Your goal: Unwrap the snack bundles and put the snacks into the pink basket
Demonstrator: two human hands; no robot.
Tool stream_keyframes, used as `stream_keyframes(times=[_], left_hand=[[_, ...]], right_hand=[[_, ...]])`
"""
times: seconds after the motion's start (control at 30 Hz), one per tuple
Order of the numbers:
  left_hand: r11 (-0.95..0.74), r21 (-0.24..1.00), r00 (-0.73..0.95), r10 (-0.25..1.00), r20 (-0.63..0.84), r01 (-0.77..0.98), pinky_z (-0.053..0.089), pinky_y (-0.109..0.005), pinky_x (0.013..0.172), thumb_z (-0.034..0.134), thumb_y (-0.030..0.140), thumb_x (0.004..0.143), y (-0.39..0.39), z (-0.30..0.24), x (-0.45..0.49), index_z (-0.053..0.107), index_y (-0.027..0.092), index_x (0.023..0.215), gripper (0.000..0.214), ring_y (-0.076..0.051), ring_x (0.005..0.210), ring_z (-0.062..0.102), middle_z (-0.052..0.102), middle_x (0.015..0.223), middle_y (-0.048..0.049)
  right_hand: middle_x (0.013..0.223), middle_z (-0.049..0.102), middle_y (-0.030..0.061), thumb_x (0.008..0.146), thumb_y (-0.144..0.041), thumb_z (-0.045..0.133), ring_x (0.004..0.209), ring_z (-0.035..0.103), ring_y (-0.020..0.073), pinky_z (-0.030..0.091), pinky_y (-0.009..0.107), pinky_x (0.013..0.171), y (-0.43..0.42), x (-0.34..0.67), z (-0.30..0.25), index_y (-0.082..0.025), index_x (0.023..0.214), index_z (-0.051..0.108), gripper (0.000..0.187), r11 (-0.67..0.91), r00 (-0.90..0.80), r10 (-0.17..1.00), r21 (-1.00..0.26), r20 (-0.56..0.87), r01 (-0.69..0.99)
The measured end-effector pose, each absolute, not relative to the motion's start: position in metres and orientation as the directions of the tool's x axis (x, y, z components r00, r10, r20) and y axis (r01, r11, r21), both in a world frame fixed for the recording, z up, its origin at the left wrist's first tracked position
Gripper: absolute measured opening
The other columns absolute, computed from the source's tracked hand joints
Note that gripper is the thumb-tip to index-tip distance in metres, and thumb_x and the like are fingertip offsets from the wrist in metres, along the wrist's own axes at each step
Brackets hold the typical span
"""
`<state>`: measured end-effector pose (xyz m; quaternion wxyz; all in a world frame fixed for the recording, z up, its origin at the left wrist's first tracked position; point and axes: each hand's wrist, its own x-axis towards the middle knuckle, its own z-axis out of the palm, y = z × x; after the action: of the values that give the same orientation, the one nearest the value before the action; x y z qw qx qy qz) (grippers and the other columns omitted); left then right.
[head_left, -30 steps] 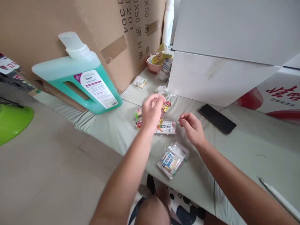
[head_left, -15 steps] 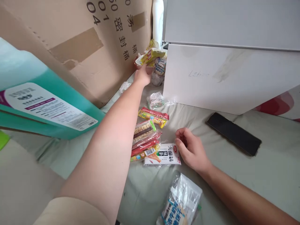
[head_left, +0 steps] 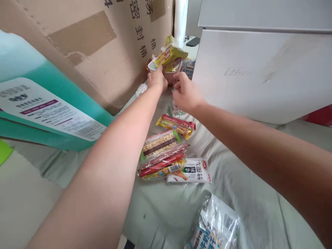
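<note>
A small bowl (head_left: 170, 78) with a pale inside stands at the far end, between the cardboard box and the white box. Yellow snack packets (head_left: 171, 57) are heaped in it. My left hand (head_left: 157, 79) is closed on the bowl's near left rim, its thumb by the packets. Close to the bowl's right side is my right hand (head_left: 187, 91), with its fingers half curled and apart; whether the fingertips touch the bowl is hard to see. A blue-lettered packet (head_left: 188, 69) lies behind the right hand. Below both hands, a clear wrapper (head_left: 177, 110) is partly covered.
Wrapped snack bars (head_left: 162, 147) and a white snack packet (head_left: 190, 170) lie on the grey-green sheet. A clear bag with blue lettering (head_left: 218, 221) is nearer. A tall cardboard box (head_left: 124, 69), a teal box (head_left: 57, 103) and a white box (head_left: 246, 76) stand around.
My right hand has moved up and forward from beside the white packet to the bowl. My left hand stays at the bowl. The view has shifted, and the phone on the sheet no longer shows.
</note>
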<state>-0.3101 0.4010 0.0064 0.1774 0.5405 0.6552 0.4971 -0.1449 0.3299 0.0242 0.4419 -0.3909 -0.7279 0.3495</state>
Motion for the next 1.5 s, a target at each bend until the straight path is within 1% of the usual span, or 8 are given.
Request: stream_keyframes(times=[0.1,0.2,0.4,0.6,0.83,0.97,1.2,1.5], left_hand=[[0.013,0.845,-0.39,0.89,0.234,0.535,0.036,-0.057,0.114,0.084,0.012,0.064,0.381,0.006,-0.318,0.047,0.026,0.067,0.04,-0.04,0.126,0.054,0.066,0.091,-0.0081],[-0.019,0.856,-0.424,0.862,0.276,0.517,0.039,-0.054,0.111,0.084,0.017,0.063,0.357,0.007,-0.318,0.051,0.027,0.067,0.036,-0.04,0.126,0.054,0.065,0.087,-0.0077],[-0.017,0.873,-0.455,0.848,0.271,0.487,0.037,-0.047,0.11,0.082,0.027,0.067,0.323,0.014,-0.31,0.053,0.028,0.071,0.029,-0.038,0.121,0.054,0.064,0.102,-0.0098],[-0.015,0.876,-0.504,0.813,0.291,0.483,0.035,-0.045,0.106,0.083,0.028,0.07,0.298,0.032,-0.303,0.056,0.032,0.074,0.027,-0.037,0.125,0.047,0.059,0.11,-0.0111],[0.107,0.761,-0.525,0.784,0.331,0.64,0.038,-0.044,0.105,0.076,0.018,0.081,0.253,0.075,-0.29,0.062,0.029,0.093,0.021,-0.03,0.115,0.052,0.052,0.12,-0.0107],[0.149,0.728,-0.56,0.745,0.362,0.669,0.042,-0.046,0.105,0.073,0.017,0.085,0.225,0.098,-0.279,0.063,0.03,0.095,0.019,-0.034,0.118,0.055,0.052,0.123,-0.0135],[-0.009,0.803,-0.559,0.713,0.422,0.595,0.043,-0.056,0.111,0.081,0.018,0.076,0.203,0.108,-0.27,0.062,0.033,0.086,0.026,-0.037,0.124,0.052,0.058,0.113,-0.0112],[-0.047,0.779,-0.552,0.679,0.484,0.625,0.048,-0.048,0.113,0.076,0.007,0.078,0.1,0.12,-0.183,0.065,0.026,0.09,0.025,-0.033,0.128,0.053,0.061,0.106,-0.0098]], right_hand=[[0.081,0.061,-0.0014,0.067,-0.002,0.055,0.108,0.068,0.031,0.043,0.07,0.112,0.361,-0.17,0.019,-0.025,0.128,0.06,0.065,0.311,-0.316,0.93,-0.862,0.189,0.401],[0.088,0.066,0.002,0.06,0.002,0.061,0.115,0.067,0.0359,0.04,0.072,0.113,0.365,-0.181,0.015,-0.023,0.123,0.062,0.069,0.297,-0.315,0.935,-0.843,0.162,0.448],[0.089,0.069,0.0023,0.069,-0.007,0.07,0.11,0.067,0.0325,0.044,0.065,0.112,0.355,-0.189,0.014,-0.027,0.093,0.056,0.034,0.334,-0.292,0.931,-0.835,0.22,0.437],[0.086,0.068,0.003,0.081,-0.02,0.067,0.102,0.068,0.03,0.05,0.055,0.106,0.337,-0.19,0.031,-0.026,0.098,0.059,0.019,0.361,-0.295,0.925,-0.794,0.239,0.489],[0.097,0.072,0.0069,0.089,-0.031,0.063,0.103,0.07,0.0314,0.054,0.048,0.096,0.295,-0.184,0.074,-0.024,0.111,0.062,0.023,0.394,-0.359,0.909,-0.715,0.212,0.577],[0.108,0.073,0.0073,0.091,-0.031,0.062,0.11,0.069,0.0317,0.053,0.047,0.099,0.267,-0.174,0.101,-0.023,0.116,0.063,0.026,0.442,-0.395,0.889,-0.66,0.232,0.608],[0.119,0.074,0.011,0.096,-0.031,0.06,0.114,0.068,0.0327,0.05,0.045,0.101,0.22,-0.145,0.14,-0.019,0.124,0.063,0.03,0.487,-0.436,0.868,-0.577,0.237,0.655],[0.113,0.078,0.0118,0.091,-0.023,0.055,0.106,0.071,0.0334,0.053,0.042,0.09,0.12,-0.059,0.158,-0.021,0.133,0.065,0.043,0.454,-0.414,0.886,-0.578,0.211,0.678]])
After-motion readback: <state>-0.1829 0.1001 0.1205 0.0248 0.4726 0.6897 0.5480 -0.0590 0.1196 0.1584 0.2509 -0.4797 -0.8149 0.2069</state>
